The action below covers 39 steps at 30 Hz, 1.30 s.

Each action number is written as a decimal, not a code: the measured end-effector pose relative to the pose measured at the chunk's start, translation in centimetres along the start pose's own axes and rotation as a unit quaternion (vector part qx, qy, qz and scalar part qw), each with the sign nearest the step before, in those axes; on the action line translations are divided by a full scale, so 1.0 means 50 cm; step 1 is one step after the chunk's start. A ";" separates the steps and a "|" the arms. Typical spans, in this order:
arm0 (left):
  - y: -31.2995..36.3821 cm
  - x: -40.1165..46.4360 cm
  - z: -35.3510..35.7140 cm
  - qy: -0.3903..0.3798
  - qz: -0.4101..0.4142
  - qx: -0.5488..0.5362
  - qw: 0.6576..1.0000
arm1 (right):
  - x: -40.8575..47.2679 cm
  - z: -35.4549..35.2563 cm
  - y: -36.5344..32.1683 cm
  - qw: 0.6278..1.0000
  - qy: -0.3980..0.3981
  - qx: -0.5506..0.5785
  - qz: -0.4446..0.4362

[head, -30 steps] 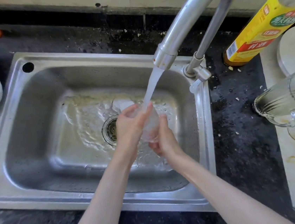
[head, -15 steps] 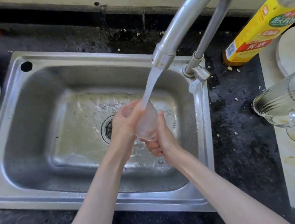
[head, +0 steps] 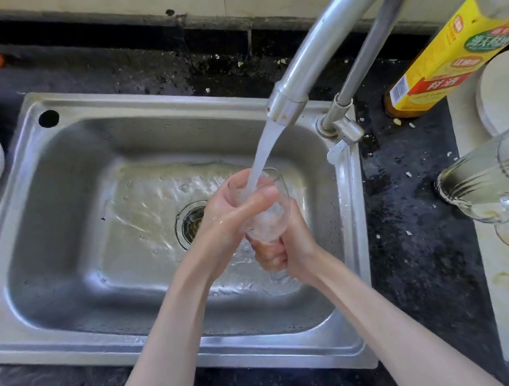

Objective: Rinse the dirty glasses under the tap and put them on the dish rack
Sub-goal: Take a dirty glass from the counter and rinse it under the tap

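Water from the curved steel tap (head: 320,61) fills the clear stemmed glass (head: 265,213) over the sink (head: 72,245); left hand (head: 228,221) wraps its bowl, right hand (head: 285,252) apparently grips the stem. Wet glass could slip and crack.

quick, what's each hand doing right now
Left hand: fingers curled round the bowl of the glass, holding it under the tap water.
Right hand: gripping the same glass low down, near its stem.

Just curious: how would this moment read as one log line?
step: rinsing | glass: under running tap, over sink | left hand: grips bowl | right hand: grips base
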<state>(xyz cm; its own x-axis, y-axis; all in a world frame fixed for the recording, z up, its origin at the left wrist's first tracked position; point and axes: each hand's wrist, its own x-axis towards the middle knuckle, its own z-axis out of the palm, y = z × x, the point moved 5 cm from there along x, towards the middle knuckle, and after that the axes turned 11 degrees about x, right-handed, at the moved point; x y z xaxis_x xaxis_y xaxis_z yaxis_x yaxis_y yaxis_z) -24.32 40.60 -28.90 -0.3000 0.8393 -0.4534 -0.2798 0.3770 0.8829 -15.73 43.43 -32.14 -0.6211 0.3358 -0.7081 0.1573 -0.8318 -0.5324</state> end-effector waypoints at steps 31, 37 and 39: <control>-0.025 -0.030 -0.054 0.169 -0.003 0.093 0.981 | -0.003 0.008 -0.003 0.964 -0.041 -0.253 -0.065; -0.038 0.010 -0.082 0.157 -0.092 -0.027 0.983 | -0.022 0.012 -0.055 0.949 -0.078 -0.303 -0.045; -0.033 0.025 -0.087 0.158 -0.107 -0.039 0.981 | -0.021 0.013 -0.056 0.974 -0.093 -0.206 -0.010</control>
<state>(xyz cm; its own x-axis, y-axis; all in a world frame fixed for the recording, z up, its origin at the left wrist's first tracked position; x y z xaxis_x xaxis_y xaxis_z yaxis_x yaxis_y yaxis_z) -28.20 39.32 -31.46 -0.4908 0.5761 -0.6536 -0.4327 0.4900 0.7568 -16.00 45.10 -29.59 -0.7502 0.2323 -0.6191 0.4139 -0.5652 -0.7136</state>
